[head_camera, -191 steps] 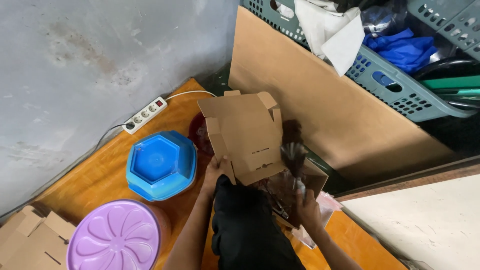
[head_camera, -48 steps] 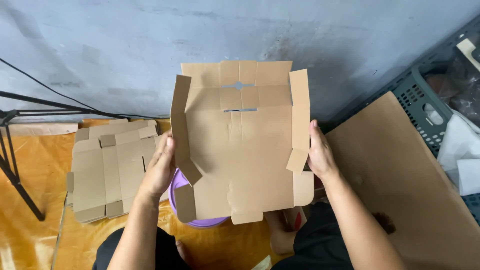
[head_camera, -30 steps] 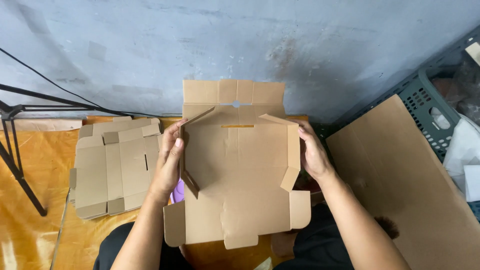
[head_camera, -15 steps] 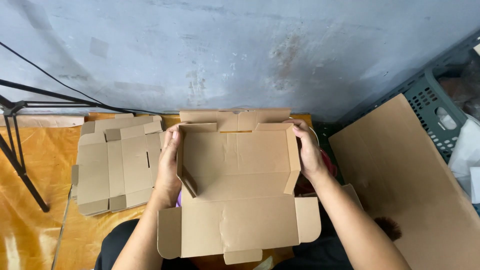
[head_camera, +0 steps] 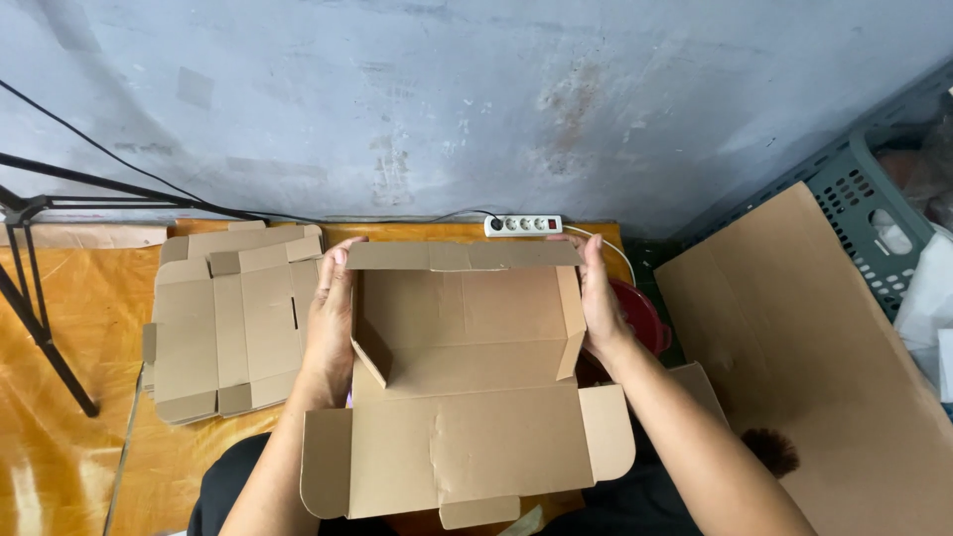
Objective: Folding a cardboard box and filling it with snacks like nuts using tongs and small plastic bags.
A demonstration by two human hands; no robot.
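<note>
Left grip: left hand (head_camera: 333, 318) pressing flat against the outer left wall of the half-folded brown corrugated cardboard box (head_camera: 467, 377), fingers together and pointing away.
Right grip: right hand (head_camera: 599, 298) clasping the box's right wall, fingers together along the outside.
Box: sitting between both grips, walls standing, rear flap folding inward on top, wide front lid panel lying open toward the lap.
Left of the left grip: stack of flat unfolded brown cardboard blanks (head_camera: 233, 318) lying on the glossy orange wooden floor (head_camera: 69, 437).
Beyond the right grip: white power strip (head_camera: 523, 225) resting at the grey wall.
Right of the right grip: large brown cardboard sheet (head_camera: 814, 328) leaning against a grey-green plastic crate (head_camera: 874, 199).
</note>
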